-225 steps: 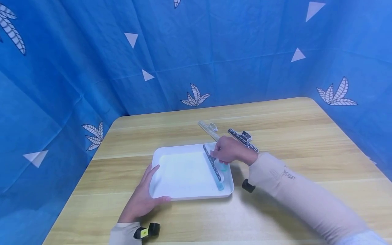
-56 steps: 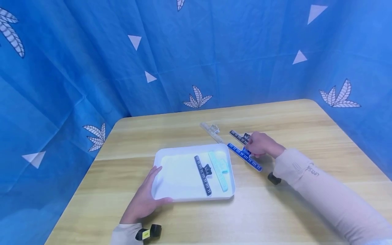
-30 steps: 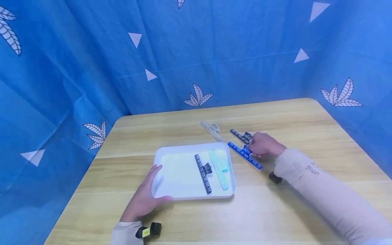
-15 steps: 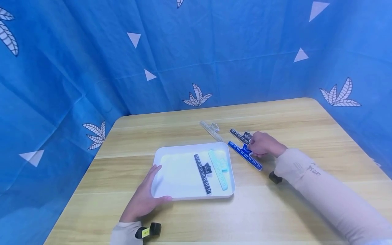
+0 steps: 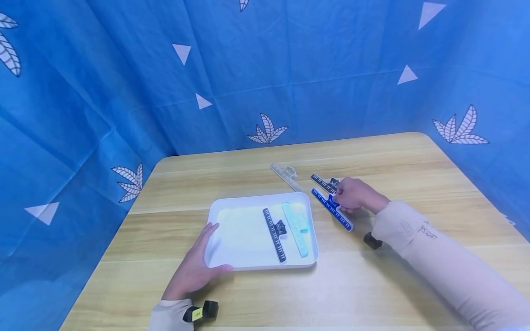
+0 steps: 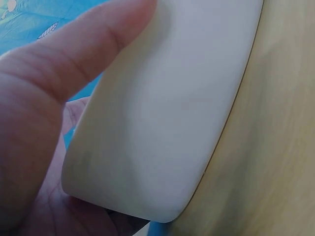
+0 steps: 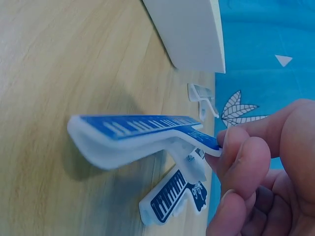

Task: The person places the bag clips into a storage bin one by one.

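Pinches the blue clip (image 5: 332, 209) by its tab with the right hand (image 5: 353, 195), just right of the white tray (image 5: 236, 234) and in front of a black clip (image 5: 324, 184) on the surface (image 5: 269, 299). Grips the tray's near left corner between thumb and fingers of the left hand (image 5: 196, 269). Has a second black clip (image 5: 274, 235) beside a mint clip (image 5: 296, 230) inside, a clear clip (image 5: 285, 177) just behind and a blue curtain (image 5: 248, 69) beyond

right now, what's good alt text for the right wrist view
Close-up of a right hand pinching a blue clip printed with piano keys, over a wooden table. A black clip and a pale clip lie nearby, with part of a white tray at the top and a blue patterned cloth on the right.
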Demonstrator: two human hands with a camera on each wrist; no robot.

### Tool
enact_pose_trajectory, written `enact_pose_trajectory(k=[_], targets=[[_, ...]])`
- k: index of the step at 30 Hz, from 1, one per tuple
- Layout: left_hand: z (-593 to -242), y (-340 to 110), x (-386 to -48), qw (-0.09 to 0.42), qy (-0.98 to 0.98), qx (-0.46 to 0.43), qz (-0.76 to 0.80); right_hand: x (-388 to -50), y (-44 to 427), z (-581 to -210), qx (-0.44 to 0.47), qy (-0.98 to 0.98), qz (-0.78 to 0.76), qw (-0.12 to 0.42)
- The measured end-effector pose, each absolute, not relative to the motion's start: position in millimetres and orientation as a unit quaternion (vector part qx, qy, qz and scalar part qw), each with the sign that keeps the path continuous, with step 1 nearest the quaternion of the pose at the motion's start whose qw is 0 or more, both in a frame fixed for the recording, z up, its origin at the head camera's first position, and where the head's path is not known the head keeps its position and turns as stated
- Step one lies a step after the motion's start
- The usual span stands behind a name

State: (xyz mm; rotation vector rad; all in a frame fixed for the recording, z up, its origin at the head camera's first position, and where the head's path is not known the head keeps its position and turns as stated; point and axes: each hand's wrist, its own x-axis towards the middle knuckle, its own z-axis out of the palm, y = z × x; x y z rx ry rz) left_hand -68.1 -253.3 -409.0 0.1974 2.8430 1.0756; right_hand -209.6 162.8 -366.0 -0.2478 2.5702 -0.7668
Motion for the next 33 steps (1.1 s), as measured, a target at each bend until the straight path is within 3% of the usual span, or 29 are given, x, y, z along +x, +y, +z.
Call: enact_pose_trajectory(k=[33], targets=[[-409.3,-252.7,-68.2,0.050,0.938,0.054,0.340,-207.4,171.5,-355.5,-0.085,0.920,-0.313,0.220]])
